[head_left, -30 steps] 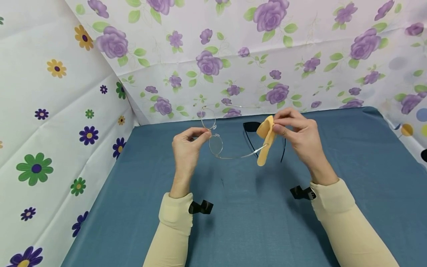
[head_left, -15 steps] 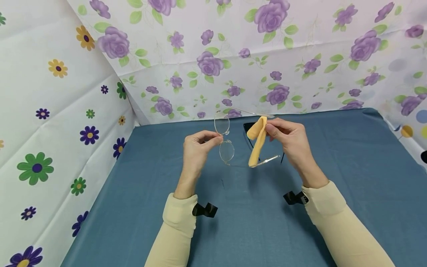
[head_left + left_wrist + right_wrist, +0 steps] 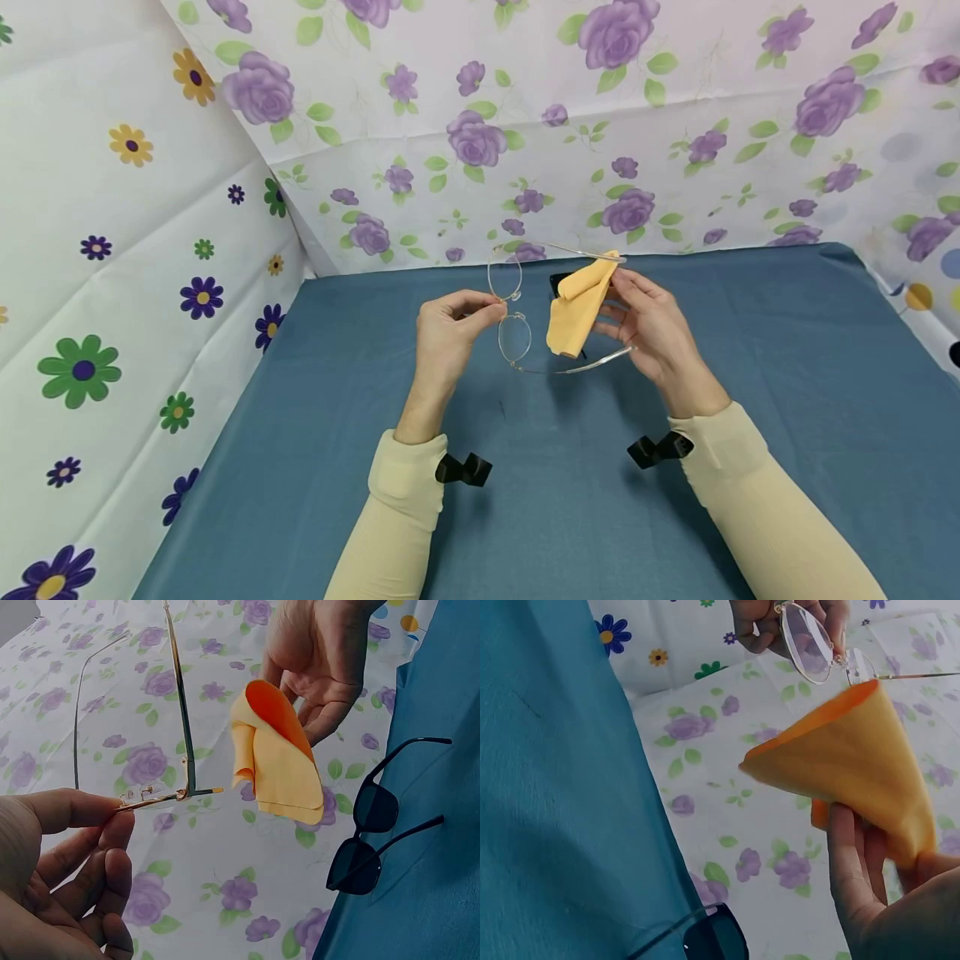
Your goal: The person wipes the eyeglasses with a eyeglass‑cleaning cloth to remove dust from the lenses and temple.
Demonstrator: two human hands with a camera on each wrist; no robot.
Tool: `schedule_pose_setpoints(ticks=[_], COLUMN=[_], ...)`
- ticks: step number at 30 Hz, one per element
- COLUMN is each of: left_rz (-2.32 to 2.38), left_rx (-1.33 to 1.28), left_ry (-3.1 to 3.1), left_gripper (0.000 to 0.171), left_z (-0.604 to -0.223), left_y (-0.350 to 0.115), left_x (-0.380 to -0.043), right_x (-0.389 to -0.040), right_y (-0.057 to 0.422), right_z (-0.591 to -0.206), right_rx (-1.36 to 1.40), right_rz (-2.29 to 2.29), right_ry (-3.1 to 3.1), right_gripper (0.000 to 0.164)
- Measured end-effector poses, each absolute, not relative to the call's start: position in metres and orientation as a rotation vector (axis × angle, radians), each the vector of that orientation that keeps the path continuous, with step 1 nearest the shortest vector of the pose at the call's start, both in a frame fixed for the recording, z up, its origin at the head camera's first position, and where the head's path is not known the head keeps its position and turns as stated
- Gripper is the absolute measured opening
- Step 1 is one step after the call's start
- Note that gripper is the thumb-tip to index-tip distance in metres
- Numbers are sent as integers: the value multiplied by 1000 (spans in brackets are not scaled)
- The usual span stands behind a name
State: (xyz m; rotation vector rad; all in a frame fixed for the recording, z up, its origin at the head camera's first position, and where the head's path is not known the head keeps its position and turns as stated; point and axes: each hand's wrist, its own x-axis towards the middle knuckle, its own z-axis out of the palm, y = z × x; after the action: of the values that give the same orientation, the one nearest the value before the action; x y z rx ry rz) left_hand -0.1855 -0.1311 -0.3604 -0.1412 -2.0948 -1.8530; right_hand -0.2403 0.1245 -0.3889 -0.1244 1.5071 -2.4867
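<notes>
My left hand [image 3: 453, 337] pinches a pair of thin gold-rimmed eyeglasses [image 3: 513, 337] by the bridge, raised over the table. Both temples are unfolded and point toward my right hand [image 3: 656, 329]. That hand grips a folded yellow cloth [image 3: 577, 312] by its edge, between thumb and fingers. In the left wrist view the cloth [image 3: 281, 769] hangs in a loop, apart from the lenses. The right wrist view shows the cloth [image 3: 855, 765] widening out from my fingers toward the eyeglasses [image 3: 806, 645].
Black sunglasses [image 3: 367, 832] lie with temples unfolded near the table's far edge, mostly hidden behind the cloth in the head view. A blue cloth [image 3: 300, 500] covers the table. Flowered sheets [image 3: 420, 100] hang behind and at the left.
The eyeglasses and left hand have shifted slightly right. My right hand has moved left and turned, and the yellow cloth has gone from a narrow hanging strip to a wider fold.
</notes>
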Motion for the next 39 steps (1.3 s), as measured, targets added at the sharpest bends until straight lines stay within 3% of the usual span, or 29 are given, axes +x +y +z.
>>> schedule_pose_setpoints(ticks=[6, 19, 31, 39], left_rz=[-1852, -1854, -1872, -1873], left_rx=[-134, -131, -147, -152], left_ry=[-2095, -2098, -2099, -2103], left_gripper=[9, 9, 10, 11], left_z=[-360, -360, -359, -359], left_y=[-131, -130, -131, -130], left_x=[-185, -185, -184, -184], right_x=[-243, -242, -237, -233], right_y=[124, 116, 105, 100], right_z=[-390, -387, -391, -398], right_rx=[-2, -131, -211, -649], right_rz=[-2499, -2368, -2334, -1916], right_ry=[1336, 1619, 2224, 3097], right_gripper=[36, 71, 60, 42])
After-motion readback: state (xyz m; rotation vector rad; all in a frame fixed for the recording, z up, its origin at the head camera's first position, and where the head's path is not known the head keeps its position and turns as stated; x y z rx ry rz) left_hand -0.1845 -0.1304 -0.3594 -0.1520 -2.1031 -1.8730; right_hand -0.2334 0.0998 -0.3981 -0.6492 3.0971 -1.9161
